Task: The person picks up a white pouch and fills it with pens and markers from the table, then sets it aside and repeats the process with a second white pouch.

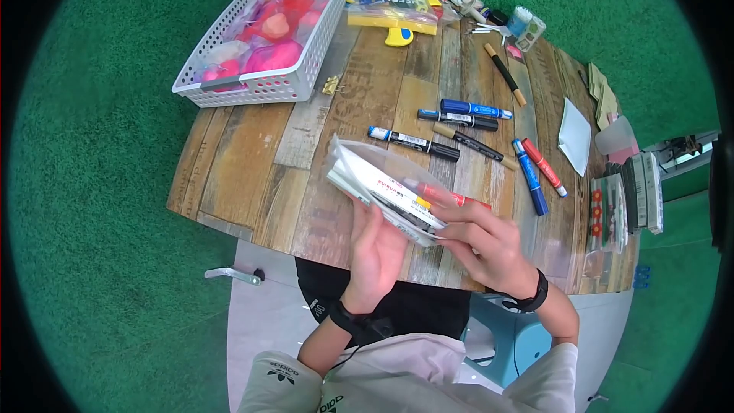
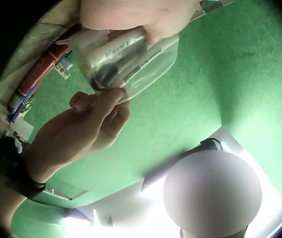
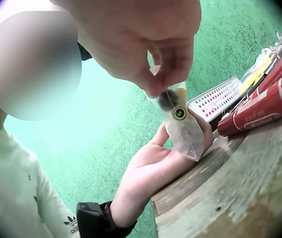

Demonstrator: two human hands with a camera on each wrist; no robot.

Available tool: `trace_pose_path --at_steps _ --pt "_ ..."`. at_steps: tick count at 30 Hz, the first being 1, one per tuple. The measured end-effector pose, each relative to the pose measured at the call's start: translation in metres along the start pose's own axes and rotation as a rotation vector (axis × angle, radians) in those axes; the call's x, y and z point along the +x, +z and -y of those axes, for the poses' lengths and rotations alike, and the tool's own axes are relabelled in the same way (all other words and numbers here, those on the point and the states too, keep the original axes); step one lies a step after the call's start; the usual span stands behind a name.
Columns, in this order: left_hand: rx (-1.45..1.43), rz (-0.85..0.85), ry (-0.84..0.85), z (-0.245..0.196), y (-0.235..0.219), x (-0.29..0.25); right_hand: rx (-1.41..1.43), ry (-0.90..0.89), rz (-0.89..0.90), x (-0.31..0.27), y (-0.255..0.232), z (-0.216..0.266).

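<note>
A clear plastic pouch (image 1: 359, 157) with white, label-printed pens or markers inside is held above the table's near edge. My left hand (image 1: 375, 264), palm up, grips it from below, thumb along the near side and fingers mostly hidden behind. At the pouch's right end, my right hand (image 1: 493, 248) pinches the plastic edge between thumb and fingers. Through the plastic, the right wrist view shows a round yellow-ringed end (image 3: 179, 114) beside a dark one. In the left wrist view a barcode (image 2: 118, 48) shows on one of the white items.
Several blue, black and red markers (image 1: 527, 176) lie beyond the pouch on the wooden table (image 1: 252, 176). A white basket (image 1: 310, 69) of pink and red items stands far left. Bagged supplies (image 1: 394, 4) sit at the back, with a white sheet (image 1: 575, 138) and upright packs (image 1: 608, 214) at right.
</note>
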State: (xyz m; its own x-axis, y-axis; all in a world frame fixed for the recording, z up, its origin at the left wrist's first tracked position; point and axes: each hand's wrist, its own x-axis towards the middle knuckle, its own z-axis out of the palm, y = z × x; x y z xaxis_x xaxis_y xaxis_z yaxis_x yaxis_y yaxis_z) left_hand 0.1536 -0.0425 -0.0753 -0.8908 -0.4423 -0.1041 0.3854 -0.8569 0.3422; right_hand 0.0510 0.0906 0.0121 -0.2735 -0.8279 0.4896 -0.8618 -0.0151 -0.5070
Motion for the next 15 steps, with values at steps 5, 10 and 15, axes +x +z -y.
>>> trace_pose_path --at_steps 5,10,15 --pt "0.041 0.003 0.004 0.001 -0.001 -0.004 -0.25 -0.15 0.04 -0.006 -0.003 0.004" --pt "0.077 -0.021 0.019 0.003 -0.001 -0.005 -0.324 -0.179 0.021 -0.009 0.003 0.004" --pt "0.013 -0.022 -0.025 0.002 -0.007 -0.007 -0.203 -0.146 0.088 -0.003 -0.005 0.009"
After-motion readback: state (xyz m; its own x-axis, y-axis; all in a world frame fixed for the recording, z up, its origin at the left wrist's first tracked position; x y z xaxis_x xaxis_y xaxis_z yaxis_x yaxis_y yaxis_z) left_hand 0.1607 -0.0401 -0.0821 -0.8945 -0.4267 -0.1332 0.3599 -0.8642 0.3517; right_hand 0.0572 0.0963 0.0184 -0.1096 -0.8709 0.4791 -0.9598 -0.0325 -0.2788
